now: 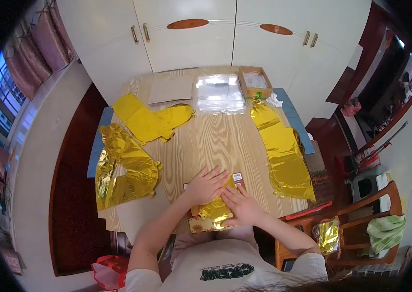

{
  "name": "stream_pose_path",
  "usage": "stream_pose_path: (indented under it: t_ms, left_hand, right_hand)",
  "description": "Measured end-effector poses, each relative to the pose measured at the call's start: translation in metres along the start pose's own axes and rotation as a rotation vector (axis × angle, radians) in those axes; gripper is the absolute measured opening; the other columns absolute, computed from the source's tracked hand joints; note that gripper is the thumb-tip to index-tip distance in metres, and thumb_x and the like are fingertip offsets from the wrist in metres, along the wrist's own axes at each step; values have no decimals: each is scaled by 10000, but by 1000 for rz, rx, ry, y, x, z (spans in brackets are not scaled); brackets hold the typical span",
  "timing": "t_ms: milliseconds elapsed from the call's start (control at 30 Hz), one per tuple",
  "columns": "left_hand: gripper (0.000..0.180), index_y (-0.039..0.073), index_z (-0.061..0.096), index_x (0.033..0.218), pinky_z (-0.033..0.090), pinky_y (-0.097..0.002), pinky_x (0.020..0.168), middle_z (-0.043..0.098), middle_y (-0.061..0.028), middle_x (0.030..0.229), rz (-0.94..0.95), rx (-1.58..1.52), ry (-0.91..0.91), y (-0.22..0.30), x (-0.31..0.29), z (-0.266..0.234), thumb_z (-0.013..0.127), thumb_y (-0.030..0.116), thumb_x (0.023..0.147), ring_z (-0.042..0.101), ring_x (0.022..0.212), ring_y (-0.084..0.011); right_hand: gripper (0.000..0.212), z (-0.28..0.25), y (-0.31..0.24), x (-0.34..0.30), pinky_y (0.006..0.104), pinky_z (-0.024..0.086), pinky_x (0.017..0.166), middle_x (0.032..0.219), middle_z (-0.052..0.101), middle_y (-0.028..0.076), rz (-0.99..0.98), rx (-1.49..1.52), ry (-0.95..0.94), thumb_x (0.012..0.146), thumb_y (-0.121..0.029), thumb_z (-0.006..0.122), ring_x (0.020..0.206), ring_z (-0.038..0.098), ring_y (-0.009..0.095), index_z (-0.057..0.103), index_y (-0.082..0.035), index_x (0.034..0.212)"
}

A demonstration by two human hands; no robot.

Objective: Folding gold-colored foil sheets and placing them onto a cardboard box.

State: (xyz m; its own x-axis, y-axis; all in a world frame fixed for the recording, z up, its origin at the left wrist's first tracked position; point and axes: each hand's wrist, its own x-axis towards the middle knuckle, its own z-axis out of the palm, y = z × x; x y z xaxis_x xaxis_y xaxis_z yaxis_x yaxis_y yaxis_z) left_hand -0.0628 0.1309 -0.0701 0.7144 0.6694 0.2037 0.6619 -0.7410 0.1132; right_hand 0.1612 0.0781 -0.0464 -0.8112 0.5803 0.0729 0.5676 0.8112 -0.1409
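Observation:
A folded piece of gold foil, like a flat foil balloon [214, 210], lies on a printed card [200, 226] at the table's near edge. My left hand [208, 186] rests flat on its upper part, fingers stretched out and pointing right. Lower on the right, my right hand [243, 206] also presses flat against the foil with its fingers extended. Both hands are open, and they cover much of the foil and card. Part of the card with a white label [236, 176] shows beyond the fingers.
More flat gold foil balloons lie at the left [155, 119], nearer left [125, 173] and right [285, 153]. Along the back are grey-beige card sheets [171, 90], clear plastic sleeves [220, 95], a cardboard box [263, 91] and crumpled white tissue [274, 100]. A wooden chair [369, 202] stands at right.

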Motion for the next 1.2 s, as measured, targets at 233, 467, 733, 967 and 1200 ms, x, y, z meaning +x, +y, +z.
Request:
stream_pose_path:
  t_ms: [233, 467, 733, 967, 1200]
  left_hand:
    - [517, 137, 406, 1457, 215, -526, 1145, 387, -32, 1518, -19, -41, -3, -2, -2, 2, 410, 363, 993, 300, 1425, -275]
    - [523, 160, 357, 1491, 160, -503, 1170, 334, -1, 1550, -73, -106, -124, -6, 1, 3, 349, 368, 1011, 250, 1452, -242]
    - [507, 193, 339, 1501, 114, -486, 1185, 314, 20, 1560, -97, -137, -159, -6, 2, 1, 317, 352, 1020, 226, 1462, -221]
    - [506, 184, 354, 1494, 111, -484, 1185, 306, 26, 1564, -104, -119, -168, -4, 1, 1, 302, 369, 1026, 225, 1462, -213]
    - [493, 191, 361, 1491, 115, -489, 1184, 315, 25, 1560, -87, -89, -145, -6, 1, 2, 322, 347, 1025, 241, 1456, -218]
  right_hand:
    - [769, 5, -4, 5, 496, 238, 1148, 1405, 495, 131, 132, 154, 37, 809, -568, 636, 1367, 388, 280, 514, -27, 1341]
    - [357, -2, -4, 24, 408, 367, 959, 1105, 637, 24, 148, 139, 275, 796, -336, 677, 1063, 560, 194, 661, -93, 1057]
    - [194, -5, 3, 28, 297, 415, 799, 1044, 607, -46, -338, -295, 519, 761, -218, 610, 911, 548, 120, 615, -219, 955]
    - [180, -3, 7, 28, 290, 436, 823, 1070, 606, -53, -471, -213, 423, 762, -233, 622, 979, 544, 123, 606, -221, 940]
    - [169, -7, -1, 29, 338, 405, 855, 1069, 613, -39, -301, -68, 378, 790, -261, 631, 1030, 549, 135, 627, -197, 947]
